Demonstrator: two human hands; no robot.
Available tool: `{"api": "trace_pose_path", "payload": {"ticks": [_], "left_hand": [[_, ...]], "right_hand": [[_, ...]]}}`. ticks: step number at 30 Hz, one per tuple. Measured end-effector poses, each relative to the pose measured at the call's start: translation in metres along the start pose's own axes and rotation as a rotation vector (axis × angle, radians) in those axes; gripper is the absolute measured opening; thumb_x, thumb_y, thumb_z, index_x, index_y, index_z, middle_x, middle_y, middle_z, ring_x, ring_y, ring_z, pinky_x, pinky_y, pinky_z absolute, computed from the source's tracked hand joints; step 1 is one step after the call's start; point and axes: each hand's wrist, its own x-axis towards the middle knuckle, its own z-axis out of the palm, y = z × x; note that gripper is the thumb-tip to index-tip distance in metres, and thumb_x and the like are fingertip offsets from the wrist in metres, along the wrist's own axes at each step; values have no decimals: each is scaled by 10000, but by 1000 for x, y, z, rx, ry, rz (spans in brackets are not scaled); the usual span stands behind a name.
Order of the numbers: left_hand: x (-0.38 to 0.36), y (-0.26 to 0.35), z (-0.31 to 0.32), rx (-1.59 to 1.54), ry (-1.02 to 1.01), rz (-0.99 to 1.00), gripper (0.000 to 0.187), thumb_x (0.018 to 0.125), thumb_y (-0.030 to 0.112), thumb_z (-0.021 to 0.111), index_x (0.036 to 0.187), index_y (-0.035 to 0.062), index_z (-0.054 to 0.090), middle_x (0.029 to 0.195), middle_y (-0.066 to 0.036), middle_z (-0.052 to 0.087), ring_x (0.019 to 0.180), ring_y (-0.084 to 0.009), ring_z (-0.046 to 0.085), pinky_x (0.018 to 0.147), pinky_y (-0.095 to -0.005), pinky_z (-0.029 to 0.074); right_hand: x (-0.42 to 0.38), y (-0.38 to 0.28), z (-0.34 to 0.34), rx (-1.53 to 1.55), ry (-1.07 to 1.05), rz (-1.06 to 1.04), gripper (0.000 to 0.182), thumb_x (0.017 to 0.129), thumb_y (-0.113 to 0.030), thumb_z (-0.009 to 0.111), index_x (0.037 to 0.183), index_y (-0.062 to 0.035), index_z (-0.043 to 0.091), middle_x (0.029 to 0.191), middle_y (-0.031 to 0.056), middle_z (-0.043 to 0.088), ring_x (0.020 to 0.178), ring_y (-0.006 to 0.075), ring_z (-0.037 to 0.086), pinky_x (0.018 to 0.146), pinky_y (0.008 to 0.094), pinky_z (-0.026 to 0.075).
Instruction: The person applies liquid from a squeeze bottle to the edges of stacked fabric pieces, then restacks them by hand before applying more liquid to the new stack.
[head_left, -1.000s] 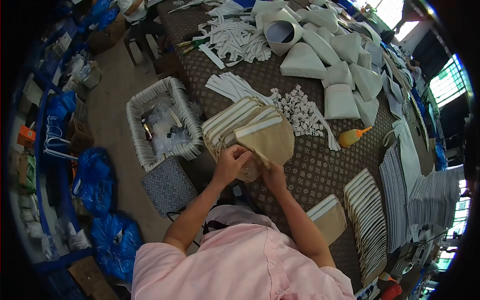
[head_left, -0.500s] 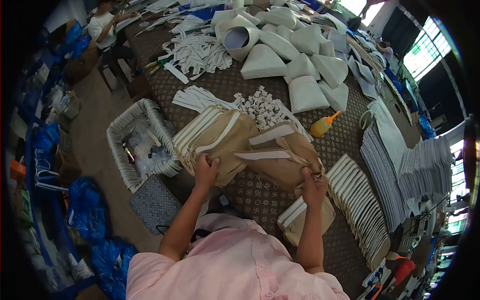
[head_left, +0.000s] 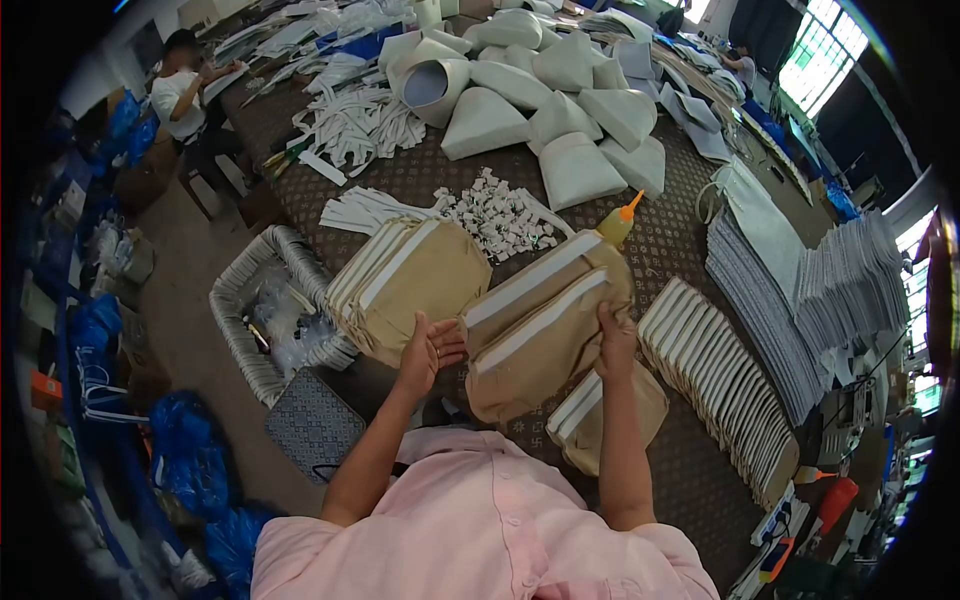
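Note:
My right hand [head_left: 616, 340] grips the right side of a tan fabric piece [head_left: 530, 375] with a white strip along its upper edge. Behind it, overlapping, lies a second tan piece [head_left: 500, 309] with the same kind of strip. My left hand [head_left: 432, 350] is open, its fingers stretched toward the left edges of these pieces. Just above that hand sits a pile of similar tan pieces [head_left: 430, 275], white strips fanned at its left. Below my right wrist, partly hidden by the forearm, more strip-edged tan pieces [head_left: 645, 410] lie on the patterned table.
A long overlapping row of tan pieces [head_left: 715, 385] runs down the right. Beyond my hands are small white pieces [head_left: 500, 215], a yellow bottle with orange tip [head_left: 616, 225] and white shaped covers [head_left: 580, 118]. A wrapped basket [head_left: 235, 325] stands left. A person [head_left: 185, 105] sits far left.
The two tan pieces, earlier folded and skewed, now lie flatter and parallel, closer to me. My left hand has let go of the left pile and moved right, opening. The view has shifted slightly.

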Motion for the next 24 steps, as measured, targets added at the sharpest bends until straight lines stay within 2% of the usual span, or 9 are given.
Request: {"api": "trace_pose_path", "payload": {"ticks": [4,7,9,12,15,17,19,21,24], "left_hand": [[7,-37,-20,83,189,-153,477,871,456,528,1058,19,552,881,-53,615,765,-148,596,708,-302,491],[9,-67,-19,764,258,-148,371,872,334,566,1022,-6,564,817,-42,615,718,-124,587,651,-294,503],[17,-92,-34,936,155,202,271,849,218,595,963,-27,580,757,-28,604,701,-88,569,611,-261,493],[-7,-68,17,844,178,147,227,826,165,594,922,-40,582,644,-46,571,600,-114,546,557,-296,461],[-12,-66,24,1032,136,245,201,843,144,571,892,-51,571,658,-51,579,599,-109,552,544,-286,451],[-8,-75,29,939,127,339,206,844,152,572,865,-52,569,662,-59,587,586,-117,566,522,-282,456],[4,-84,29,854,112,439,215,845,161,573,838,-54,567,667,-68,595,572,-124,581,501,-278,462],[22,-98,17,703,167,130,242,847,184,569,826,-57,574,650,-94,606,515,-156,598,441,-278,473],[42,-102,6,840,179,-96,268,841,202,571,810,-64,572,622,-116,609,486,-192,610,408,-290,484]], "right_hand": [[8,86,-39,-475,174,140,260,836,-180,613,994,24,582,1028,101,599,904,205,568,761,352,457],[3,80,-36,-795,216,39,405,779,-192,641,1101,28,530,1015,148,597,936,232,575,776,357,454],[-6,76,-38,-991,232,-27,438,764,-194,649,1119,22,513,1009,166,595,944,239,579,772,363,456],[-20,47,-33,-1263,193,-74,466,746,-197,660,1122,14,484,984,187,600,902,247,609,737,367,471],[-46,18,-22,-1069,143,367,340,749,-183,651,999,12,530,856,159,618,729,231,614,646,362,467],[-46,22,-38,-1340,109,-170,234,751,-163,642,852,21,538,699,142,576,574,234,537,566,349,427],[-39,14,-38,-1208,193,-162,234,737,-159,650,821,19,523,679,163,553,598,291,552,565,378,426],[-30,15,-39,-1070,288,-139,237,724,-154,659,789,18,509,659,185,530,623,348,567,564,406,425],[-6,50,-68,-1172,228,-246,245,733,-138,641,734,38,470,626,169,495,543,263,451,530,350,382]]}}
